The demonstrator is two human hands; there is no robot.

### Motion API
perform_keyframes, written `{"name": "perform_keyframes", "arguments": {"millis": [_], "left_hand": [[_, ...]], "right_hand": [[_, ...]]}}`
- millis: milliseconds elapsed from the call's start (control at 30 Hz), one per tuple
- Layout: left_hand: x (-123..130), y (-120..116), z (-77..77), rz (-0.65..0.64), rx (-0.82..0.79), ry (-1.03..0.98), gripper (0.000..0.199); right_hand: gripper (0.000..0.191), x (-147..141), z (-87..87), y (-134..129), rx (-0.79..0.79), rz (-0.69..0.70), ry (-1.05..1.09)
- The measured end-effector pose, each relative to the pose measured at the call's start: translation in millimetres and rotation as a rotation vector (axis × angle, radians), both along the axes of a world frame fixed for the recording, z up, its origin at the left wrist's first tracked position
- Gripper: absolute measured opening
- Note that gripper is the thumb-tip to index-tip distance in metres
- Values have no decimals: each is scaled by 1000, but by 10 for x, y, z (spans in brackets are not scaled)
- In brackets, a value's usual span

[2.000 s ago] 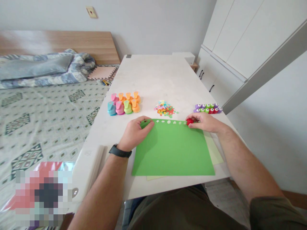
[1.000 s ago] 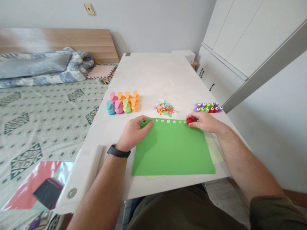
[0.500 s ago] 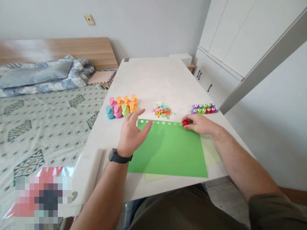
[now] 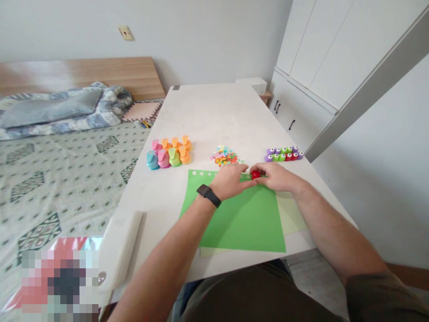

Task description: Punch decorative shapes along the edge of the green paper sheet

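- Small rounded red plastic punch [image 4: 255,175], at the far edge of the rectangular green paper sheet [image 4: 244,219]: we judge it light, stiff, slick; best held by its sides.
- Our right hand [image 4: 279,177]: grasping it.
- Our left hand [image 4: 230,181]: fingers parted just beside it.

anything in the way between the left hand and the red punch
Nothing visible: the left hand is right beside the red punch, though whether they touch is unclear. The right hand holds it from the other side.
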State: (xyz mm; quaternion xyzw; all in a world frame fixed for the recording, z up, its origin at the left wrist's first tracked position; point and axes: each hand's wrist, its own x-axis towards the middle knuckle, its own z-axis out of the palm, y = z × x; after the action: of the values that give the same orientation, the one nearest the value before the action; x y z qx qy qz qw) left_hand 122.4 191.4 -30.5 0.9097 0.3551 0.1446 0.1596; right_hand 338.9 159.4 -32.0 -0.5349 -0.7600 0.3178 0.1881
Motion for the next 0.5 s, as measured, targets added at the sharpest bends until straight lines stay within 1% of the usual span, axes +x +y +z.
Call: {"name": "perform_keyframes", "arguments": {"millis": [100, 200, 333, 500], "left_hand": [[26, 32, 14, -26, -37, 57, 45], [21, 50, 7, -45, -59, 73, 40], [17, 90, -23, 16, -113, 31, 25], [22, 125, -49, 35, -159, -49, 19]], "right_hand": [[24, 2, -3, 4, 5, 7, -5], [25, 4, -12, 7, 9, 12, -10], [24, -3, -1, -3, 8, 3, -6], [27, -16, 18, -16, 11, -32, 0]]}}
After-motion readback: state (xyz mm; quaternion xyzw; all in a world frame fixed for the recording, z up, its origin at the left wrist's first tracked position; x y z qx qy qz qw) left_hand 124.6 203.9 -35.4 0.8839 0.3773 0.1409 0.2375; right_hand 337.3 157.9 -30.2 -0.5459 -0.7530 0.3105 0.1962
